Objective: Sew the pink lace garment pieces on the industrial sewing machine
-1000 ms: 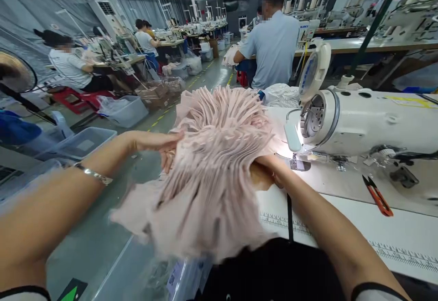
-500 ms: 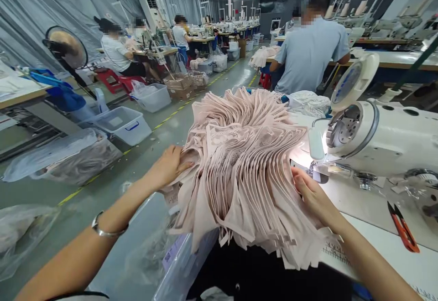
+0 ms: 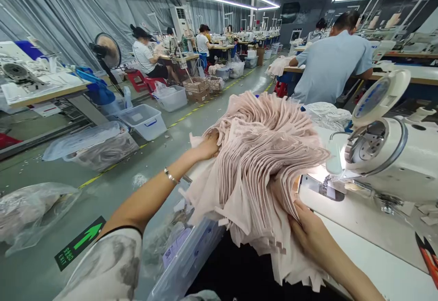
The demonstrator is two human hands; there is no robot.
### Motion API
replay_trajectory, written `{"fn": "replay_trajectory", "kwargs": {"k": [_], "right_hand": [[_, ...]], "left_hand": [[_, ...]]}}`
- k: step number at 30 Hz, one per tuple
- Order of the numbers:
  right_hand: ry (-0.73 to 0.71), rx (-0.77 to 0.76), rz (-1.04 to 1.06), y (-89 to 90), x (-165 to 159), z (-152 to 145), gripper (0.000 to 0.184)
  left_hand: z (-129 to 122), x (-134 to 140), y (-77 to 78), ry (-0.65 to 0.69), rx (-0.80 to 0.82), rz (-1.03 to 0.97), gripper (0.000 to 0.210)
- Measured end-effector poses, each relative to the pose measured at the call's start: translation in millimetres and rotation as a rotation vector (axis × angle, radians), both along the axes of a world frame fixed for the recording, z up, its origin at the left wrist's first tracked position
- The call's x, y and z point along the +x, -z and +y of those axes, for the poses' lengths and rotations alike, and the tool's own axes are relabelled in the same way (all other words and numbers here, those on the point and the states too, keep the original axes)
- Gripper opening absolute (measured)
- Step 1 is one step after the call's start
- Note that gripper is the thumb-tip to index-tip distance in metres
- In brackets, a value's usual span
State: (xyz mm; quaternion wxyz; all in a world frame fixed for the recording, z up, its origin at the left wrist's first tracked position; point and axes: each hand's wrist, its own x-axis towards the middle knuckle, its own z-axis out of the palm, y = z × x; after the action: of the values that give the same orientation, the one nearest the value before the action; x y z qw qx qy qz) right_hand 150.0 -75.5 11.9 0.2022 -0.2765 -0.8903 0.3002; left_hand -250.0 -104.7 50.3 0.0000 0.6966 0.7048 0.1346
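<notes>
A thick bundle of pale pink fabric pieces (image 3: 253,164) fills the middle of the head view, its many layers standing in folds. Some lace-like texture shows near its top. My left hand (image 3: 208,146) grips the bundle's left side, its fingertips sunk among the layers. On the lower right, my right hand (image 3: 306,225) closes round the edge of the same bundle, with the fingers partly hidden behind the cloth. The bundle hangs over the front edge of the sewing table, beside a white sewing machine (image 3: 404,155).
Orange-handled thread snips (image 3: 427,255) lie on the table at right. A clear plastic bin (image 3: 191,255) stands below the bundle. Left on the floor are plastic bags (image 3: 30,214) and a bin (image 3: 145,125). A person in a light blue shirt (image 3: 333,66) sits ahead.
My view has turned left, so the surroundings sit further right. My left hand has reached further forward along the bundle, and the bundle's layers have slumped and leaned over.
</notes>
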Motion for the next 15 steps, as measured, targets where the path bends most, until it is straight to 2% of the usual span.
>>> {"fn": "replay_trajectory", "kwargs": {"k": [4, 7, 11, 13, 15], "right_hand": [[0.052, 0.004, 0.021, -0.4, -7, 0, 0.028], [0.112, -0.014, 0.001, -6.6, -13, 1, 0.025], [0.225, -0.048, -0.021, -13.5, -9, 3, 0.019], [0.284, -0.05, -0.03, -16.1, -1, 5, 0.023], [0.322, -0.084, -0.06, -18.5, 6, 4, 0.027]], "left_hand": [[38, -2, -6.3, -0.101, -0.001, -0.097, 0.06], [41, 11, 1.2, -0.242, 0.071, -0.161, 0.058], [7, 27, 12.7, -0.421, 0.123, -0.253, 0.049], [-18, 33, 14.0, -0.404, 0.069, -0.318, 0.043], [-38, 40, 11.7, -0.339, 0.018, -0.378, 0.048]]}}
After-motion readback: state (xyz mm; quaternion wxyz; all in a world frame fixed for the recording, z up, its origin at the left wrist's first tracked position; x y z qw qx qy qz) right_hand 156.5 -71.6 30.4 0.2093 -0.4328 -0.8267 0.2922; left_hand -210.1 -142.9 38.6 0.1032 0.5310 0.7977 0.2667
